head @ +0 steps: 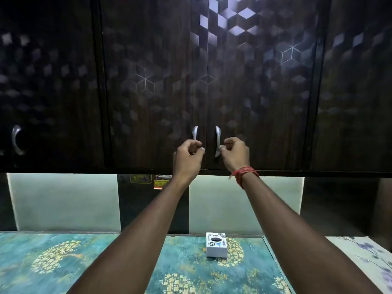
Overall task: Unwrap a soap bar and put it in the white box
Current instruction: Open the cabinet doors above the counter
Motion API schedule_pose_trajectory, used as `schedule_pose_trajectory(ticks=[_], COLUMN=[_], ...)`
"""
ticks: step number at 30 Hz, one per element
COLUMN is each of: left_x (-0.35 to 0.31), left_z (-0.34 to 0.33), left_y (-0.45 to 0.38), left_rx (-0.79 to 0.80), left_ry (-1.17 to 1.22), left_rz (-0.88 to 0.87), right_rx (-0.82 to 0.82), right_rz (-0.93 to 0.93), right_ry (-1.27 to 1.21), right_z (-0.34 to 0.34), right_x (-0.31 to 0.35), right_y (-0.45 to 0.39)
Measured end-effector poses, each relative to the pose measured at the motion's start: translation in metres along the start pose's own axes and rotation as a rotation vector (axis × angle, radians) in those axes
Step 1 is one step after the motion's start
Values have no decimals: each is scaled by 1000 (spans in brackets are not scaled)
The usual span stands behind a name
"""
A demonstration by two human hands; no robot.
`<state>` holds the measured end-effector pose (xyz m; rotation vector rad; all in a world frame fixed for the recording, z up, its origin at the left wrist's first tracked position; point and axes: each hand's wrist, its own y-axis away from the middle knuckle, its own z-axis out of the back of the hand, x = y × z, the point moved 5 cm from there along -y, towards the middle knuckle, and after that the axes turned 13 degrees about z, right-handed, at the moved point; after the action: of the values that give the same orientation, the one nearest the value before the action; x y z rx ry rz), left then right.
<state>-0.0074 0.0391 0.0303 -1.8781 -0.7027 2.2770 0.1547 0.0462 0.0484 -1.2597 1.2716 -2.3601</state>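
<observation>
View from a head camera, looking forward and slightly down. 2 bare arms reach up to a dark wall cupboard with a cube pattern on its glossy doors. The doors are shut. The left hand is at the curved metal handle of the left middle door, its fingers curled loosely around the lower part of the handle; whether they actually press on it cannot be told. The right hand is just beside the matching handle of the right middle door, fingers bent and drawn together near the bar, contact also unclear. A red thread band circles the right wrist. A third handle shows on a door far to the left.

Below the cupboard lies a worktop covered with a teal sheet printed with yellow flowers. A white box with black print and a dark oval opening on top stands on it, between the 2 forearms and well below the hands. To the right is a pale mat with purple flowers. Small stickers cling to the dark wall strip under the cupboard. No soap bar is visible; the closed doors block any view inside the cupboard
</observation>
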Motion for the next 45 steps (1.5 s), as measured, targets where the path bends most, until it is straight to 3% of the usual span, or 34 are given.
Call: schedule_pose_trajectory(ticks=[7, 12, 16, 21, 25, 29, 35, 40, 45], left_x=[18, 17, 8, 0, -15, -39, -74, -93, -103], left_z=[-15, -4, 13, -2, -75, -146, -229, -298, -349], left_y=[-17, 1, 17, 44, 93, 157, 212, 230, 239], left_rx=[14, 26, 45, 156, 451, 672, 740, 825, 874], left_ry=[-128, -177, -162, -74, -43, -80, -183, -329, -448], left_rz=[47, 44, 32, 65, -72, -205, -363, -412, -432], right_rx=[24, 54, 39, -132, -352, -466, -558, -332, -162], right_rz=[-1, -122, -100, 35, 53, 9, 77, 42, -79], right_ry=[138, -1, -23, -60, -80, 47, 331, 602, 648], right_z=[-33, -34, -6, 63, 129, 199, 302, 345, 390], right_x=[-10, -16, -7, 12, 10, -7, -34, -81, -121], right_y=[-26, -20, -4, 55, 106, 130, 148, 136, 112])
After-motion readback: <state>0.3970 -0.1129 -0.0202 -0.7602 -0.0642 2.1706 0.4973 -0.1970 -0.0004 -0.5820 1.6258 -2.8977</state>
